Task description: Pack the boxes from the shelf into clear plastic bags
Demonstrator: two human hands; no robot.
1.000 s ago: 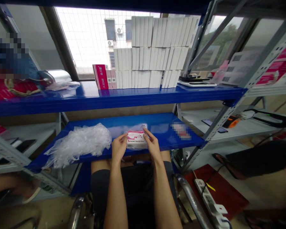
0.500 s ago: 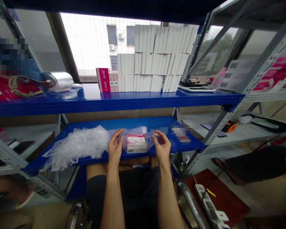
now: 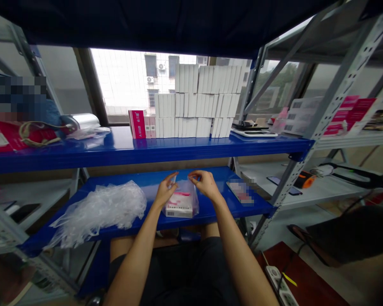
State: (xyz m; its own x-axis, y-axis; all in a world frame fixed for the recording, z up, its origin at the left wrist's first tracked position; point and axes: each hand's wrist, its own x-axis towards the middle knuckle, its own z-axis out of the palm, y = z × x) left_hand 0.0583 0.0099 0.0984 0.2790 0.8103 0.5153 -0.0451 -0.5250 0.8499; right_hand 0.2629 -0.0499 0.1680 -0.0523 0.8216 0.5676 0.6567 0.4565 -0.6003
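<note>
A small white and pink box (image 3: 179,209) lies inside a clear plastic bag (image 3: 194,202) on the blue lower shelf. At the upper left of this bag is my left hand (image 3: 167,191), thumb and fingers apart, with a pale shine showing in the gap. My right hand (image 3: 206,183) pinches the bag's upper right edge between thumb and fingers. To the left, a heap of clear plastic bags (image 3: 108,206) spreads over the shelf and hangs past its front edge.
The blue upper shelf (image 3: 115,159) carries stacked white boxes (image 3: 194,106) and a red box (image 3: 137,124). A phone-like object (image 3: 240,192), partly blurred out, lies right of my hands. Metal posts (image 3: 287,187) flank the lower shelf. A power strip (image 3: 279,282) sits low right.
My hands have come closer together and moved to the bag's far end. My left hand's fingers have spread, and the bag with the box now rests flat. The view has tilted up slightly.
</note>
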